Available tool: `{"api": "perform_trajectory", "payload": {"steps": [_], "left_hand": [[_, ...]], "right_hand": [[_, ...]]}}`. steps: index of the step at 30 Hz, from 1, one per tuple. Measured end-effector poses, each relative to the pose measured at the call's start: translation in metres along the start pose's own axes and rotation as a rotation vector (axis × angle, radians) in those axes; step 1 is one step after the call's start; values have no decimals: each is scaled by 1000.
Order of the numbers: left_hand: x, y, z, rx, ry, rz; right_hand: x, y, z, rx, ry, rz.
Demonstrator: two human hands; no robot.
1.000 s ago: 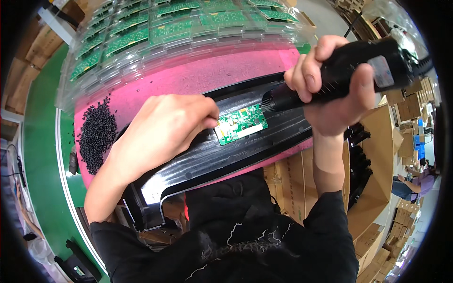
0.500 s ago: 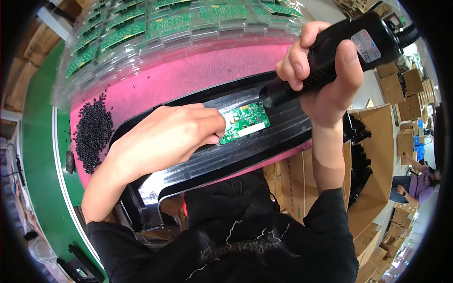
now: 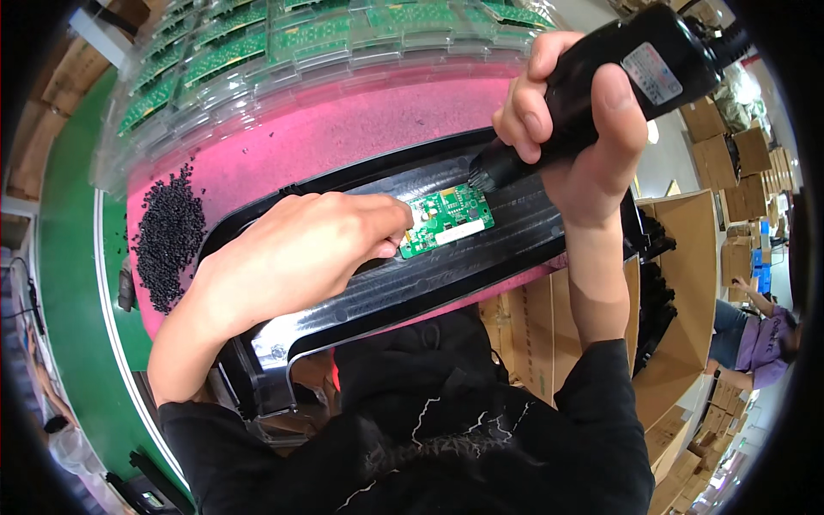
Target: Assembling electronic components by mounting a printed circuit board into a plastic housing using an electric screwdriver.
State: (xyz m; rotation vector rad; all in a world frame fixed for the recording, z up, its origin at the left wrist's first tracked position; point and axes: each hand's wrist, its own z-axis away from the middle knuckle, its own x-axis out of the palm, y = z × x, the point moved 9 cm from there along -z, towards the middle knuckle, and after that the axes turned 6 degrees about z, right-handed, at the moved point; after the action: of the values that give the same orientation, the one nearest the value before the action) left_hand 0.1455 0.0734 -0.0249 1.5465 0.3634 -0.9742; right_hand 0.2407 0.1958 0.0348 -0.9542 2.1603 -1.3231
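Note:
A green circuit board (image 3: 448, 225) lies in a long, shiny black plastic housing (image 3: 343, 305). My left hand (image 3: 309, 245) rests over the housing, its fingers curled and pressed together at the board's left end; the fingertips are partly hidden. In my right hand (image 3: 592, 146) is a black electric screwdriver (image 3: 562, 120), held slanting with the thumb along its body. Its nose points down and left at the board's upper right corner; the bit and any screw there are too small to make out.
A heap of small black screws (image 3: 167, 240) lies on the pink mat (image 3: 326, 120) at left. Clear plastic trays of green boards (image 3: 318, 39) are stacked at the back. An open cardboard box (image 3: 678, 292) with black parts stands at right. Another person (image 3: 764, 343) is at far right.
My right hand and the screwdriver have shifted slightly left and up, the nose staying by the board's upper right corner. My left hand has barely moved. The person at far right has changed posture.

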Motion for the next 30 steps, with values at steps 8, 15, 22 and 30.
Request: {"api": "perform_trajectory", "payload": {"steps": [8,15,22,30], "left_hand": [[2,1,0,-20,-14,8],[-6,-1,1,65,54,60],[-35,8,3,196,349,482],[-43,12,6,209,403,469]], "right_hand": [[14,-2,-8,88,-73,83],[12,-28,9,-79,-49,-281],[22,-102,33,-363,-58,-413],[29,-106,38,-411,-38,-426]]}}
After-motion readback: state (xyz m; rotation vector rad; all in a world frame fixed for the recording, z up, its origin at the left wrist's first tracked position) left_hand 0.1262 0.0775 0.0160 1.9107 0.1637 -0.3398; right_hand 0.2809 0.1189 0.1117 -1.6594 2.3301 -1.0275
